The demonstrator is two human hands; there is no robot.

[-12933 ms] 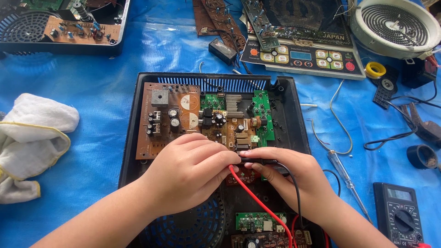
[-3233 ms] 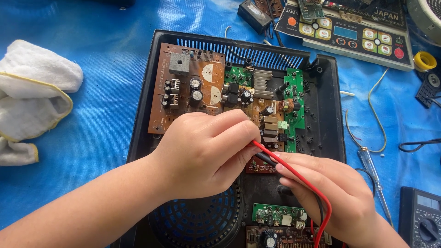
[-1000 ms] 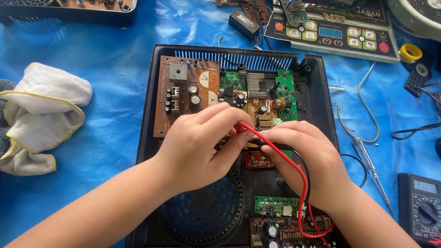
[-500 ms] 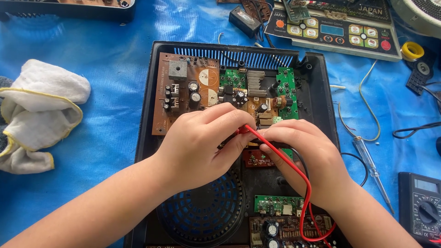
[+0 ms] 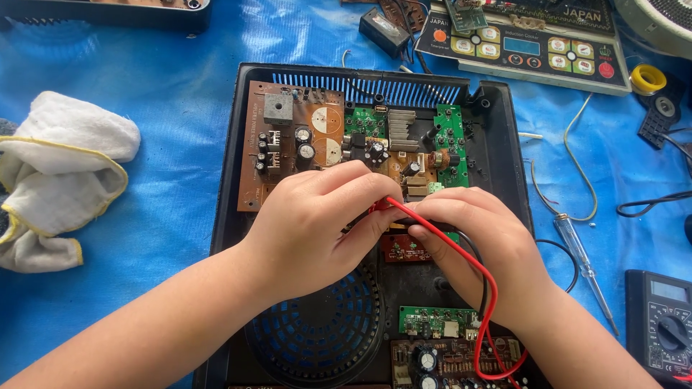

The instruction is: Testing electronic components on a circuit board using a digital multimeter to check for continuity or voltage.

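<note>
1. Both hands, left (image 5: 317, 223) and right (image 5: 479, 245), sit close together over the middle of the open black casing (image 5: 227, 216); the gap between them is crossed by the red wire (image 5: 461, 252).
2. Ahead of the fingers, capacitors and a heat sink (image 5: 401, 130) stand up from the circuit board (image 5: 288, 137), leaving only narrow channels.
3. The fan grille (image 5: 324, 331) below the left hand is flat and open.
4. Left of the casing, blue sheet (image 5: 173, 187) lies bare up to the white cloth (image 5: 58, 180).
5. To the right, a screwdriver (image 5: 584, 266), loose wires (image 5: 577, 173) and a multimeter (image 5: 659, 328) crowd the way.
</note>
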